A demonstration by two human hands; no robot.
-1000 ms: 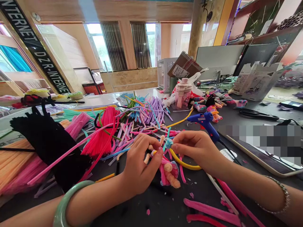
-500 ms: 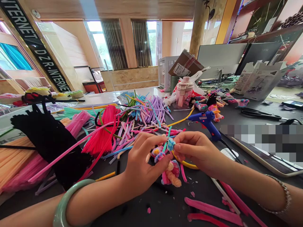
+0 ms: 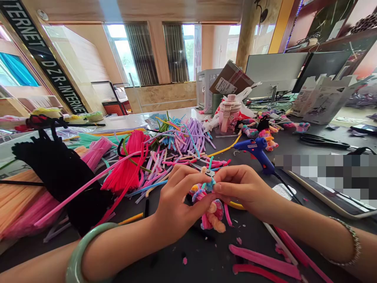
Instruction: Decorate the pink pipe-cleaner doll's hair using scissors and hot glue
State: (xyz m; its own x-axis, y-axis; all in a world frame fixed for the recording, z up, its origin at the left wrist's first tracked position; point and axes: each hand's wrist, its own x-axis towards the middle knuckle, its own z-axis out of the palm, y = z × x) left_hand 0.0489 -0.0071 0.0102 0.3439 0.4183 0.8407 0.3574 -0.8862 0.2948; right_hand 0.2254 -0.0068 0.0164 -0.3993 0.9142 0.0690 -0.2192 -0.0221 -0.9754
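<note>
Pink fuzzy doll (image 3: 207, 221), gripped in the left hand (image 3: 176, 204), slants down rightward below its fingers — the right hand (image 3: 246, 190) pinches a blue fuzzy piece (image 3: 209, 185) by the doll's upper end.

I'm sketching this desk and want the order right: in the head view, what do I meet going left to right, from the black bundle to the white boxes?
Black bundle → bright red-pink bundle → left hand → fuzzy figure → right hand → white boxes.
</note>
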